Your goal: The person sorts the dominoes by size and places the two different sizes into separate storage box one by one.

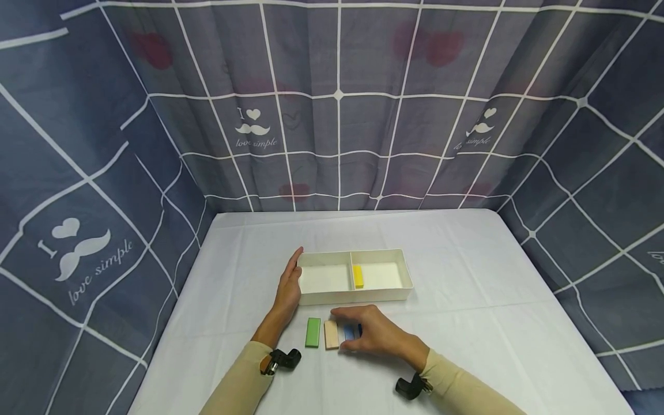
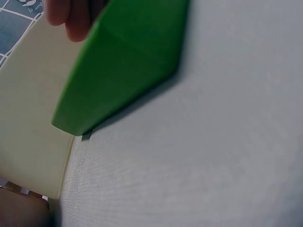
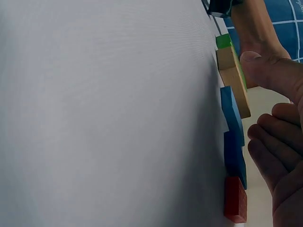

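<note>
My left hand point(image 1: 287, 291) rests along the left end of a white two-compartment box point(image 1: 353, 296), fingers extended. In the right compartment a yellow block point(image 1: 358, 276) leans by the divider. My right hand point(image 1: 376, 331) hovers at a row of blocks before the box, its thumb and fingers spread apart around the natural wood block point(image 1: 331, 335) with no grip on it. Left of that lies a green block point(image 1: 313, 332). To its right are a light blue block point(image 1: 349, 331) and a dark blue block point(image 3: 234, 156). A red block point(image 3: 235, 201), hidden under the hand in the head view, ends the row.
A white cloth covers the table point(image 1: 249, 242). Dark checked curtains point(image 1: 311, 127) stand at its back and both sides. Each wrist wears a small black camera, such as the left wrist camera point(image 1: 286, 358).
</note>
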The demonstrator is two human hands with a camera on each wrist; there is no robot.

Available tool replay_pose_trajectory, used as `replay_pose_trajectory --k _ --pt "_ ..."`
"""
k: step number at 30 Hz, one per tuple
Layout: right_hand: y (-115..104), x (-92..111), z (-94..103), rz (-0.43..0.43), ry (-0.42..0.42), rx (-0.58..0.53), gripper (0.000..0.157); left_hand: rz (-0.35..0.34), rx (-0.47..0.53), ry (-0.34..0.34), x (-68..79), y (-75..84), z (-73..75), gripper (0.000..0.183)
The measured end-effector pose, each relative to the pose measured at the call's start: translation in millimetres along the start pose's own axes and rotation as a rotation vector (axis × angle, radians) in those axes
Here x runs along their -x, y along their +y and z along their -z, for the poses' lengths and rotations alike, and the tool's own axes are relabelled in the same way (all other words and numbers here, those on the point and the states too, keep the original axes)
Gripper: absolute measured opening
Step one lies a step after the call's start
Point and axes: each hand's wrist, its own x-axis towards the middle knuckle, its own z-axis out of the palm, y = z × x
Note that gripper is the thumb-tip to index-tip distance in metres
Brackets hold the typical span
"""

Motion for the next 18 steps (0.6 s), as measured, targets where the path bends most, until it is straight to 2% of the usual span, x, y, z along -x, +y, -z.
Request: replay_pose_trajectory --k 18 --pt "-2.9 -0.5 -10.2 -0.017 -0.041 0.02 0.068 -0.006 -0.011 0.001 -0.2 -0.5 0.0 0.055"
